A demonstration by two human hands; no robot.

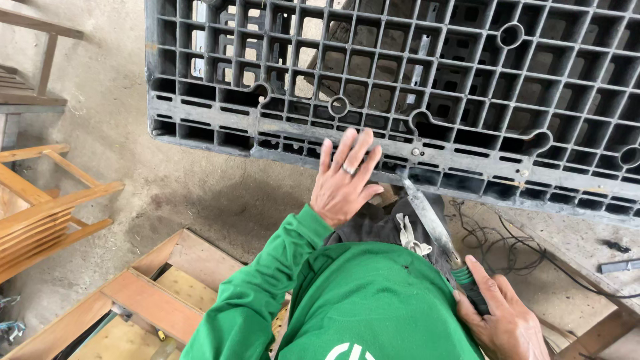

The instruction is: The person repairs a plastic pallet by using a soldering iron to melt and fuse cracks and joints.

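Two bare hands work at a black plastic pallet filling the upper frame. Left hand, fingers spread open and flat, presses its lower edge at centre. Right hand, lower right, is closed round the green handle of a metal blade tool, tip touching the pallet edge. Wooden frames lie lower left.

One black plastic pallet stands on edge. Two hands show: the left hand, with one ring on a finger, and the right hand. There is one long metal blade tool with a green grip. One wooden pallet lies on the floor. One wooden folding chair lies at the left. One tangle of black cable lies at the right.
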